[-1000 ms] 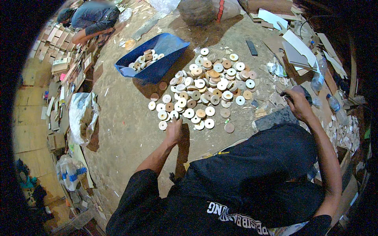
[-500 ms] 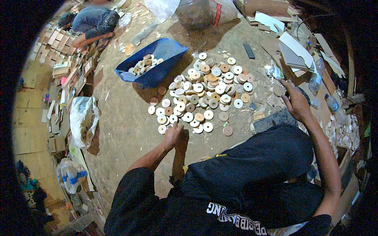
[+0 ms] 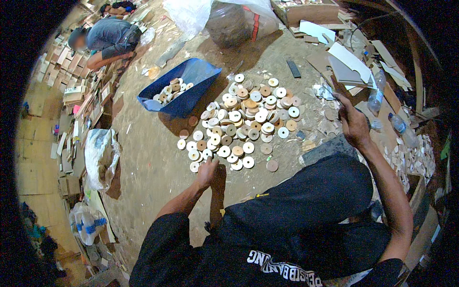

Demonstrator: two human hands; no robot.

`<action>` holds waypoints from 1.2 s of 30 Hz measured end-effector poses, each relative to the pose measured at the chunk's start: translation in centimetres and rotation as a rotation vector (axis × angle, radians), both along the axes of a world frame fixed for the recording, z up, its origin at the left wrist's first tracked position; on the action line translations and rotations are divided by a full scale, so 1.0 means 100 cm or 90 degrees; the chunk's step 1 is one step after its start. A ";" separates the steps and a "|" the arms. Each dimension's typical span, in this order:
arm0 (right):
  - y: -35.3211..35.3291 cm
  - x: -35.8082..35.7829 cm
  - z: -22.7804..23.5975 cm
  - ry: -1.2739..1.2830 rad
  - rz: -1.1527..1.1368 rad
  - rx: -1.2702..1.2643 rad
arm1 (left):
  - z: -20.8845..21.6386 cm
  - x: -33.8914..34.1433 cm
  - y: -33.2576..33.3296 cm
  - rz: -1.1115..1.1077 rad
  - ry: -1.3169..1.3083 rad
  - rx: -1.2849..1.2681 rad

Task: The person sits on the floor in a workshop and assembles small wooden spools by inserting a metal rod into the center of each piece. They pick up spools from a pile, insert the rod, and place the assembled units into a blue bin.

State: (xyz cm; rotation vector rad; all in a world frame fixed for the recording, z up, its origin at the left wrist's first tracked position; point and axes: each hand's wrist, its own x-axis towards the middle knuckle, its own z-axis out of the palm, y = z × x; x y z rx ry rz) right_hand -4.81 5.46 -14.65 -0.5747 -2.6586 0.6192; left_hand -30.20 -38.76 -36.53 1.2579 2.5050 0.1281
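Note:
A loose heap of round wooden discs with centre holes (image 3: pixel 253 115), pale and tan, is spread over the ground before me. My left hand (image 3: pixel 208 173) is at the heap's near edge, its fingers drawn together beside the nearest discs. What they hold, if anything, is too small to make out. Off to the heap's right, my right hand (image 3: pixel 354 124) hovers over scraps, forefinger stretched out and thumb apart, with nothing visible in it. Beyond the heap on the left stands a blue cut-open plastic container (image 3: pixel 196 76) with several similar discs inside.
A crouching person (image 3: pixel 112 38) is at the far left beside stacked wood pieces (image 3: pixel 71 91). White sacking (image 3: pixel 101 158) lies at left. A large clear bag (image 3: pixel 232 24) stands at the back. Board offcuts (image 3: pixel 351 67) and plastic bottles (image 3: pixel 377 93) lie at right.
The view has shifted slightly, moving the heap and container a little within it. Both my hands stay near the same places. The crouching person's head shows more now.

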 end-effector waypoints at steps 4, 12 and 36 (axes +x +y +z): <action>-0.010 -0.008 0.018 0.096 0.099 0.130 | 0.018 -0.014 0.024 0.117 -0.083 0.079; -0.042 -0.032 0.035 -0.047 0.269 0.072 | 0.139 -0.004 0.143 0.267 -0.919 0.635; -0.038 -0.032 0.030 -0.030 0.274 0.135 | 0.199 0.008 0.212 0.074 -1.039 0.693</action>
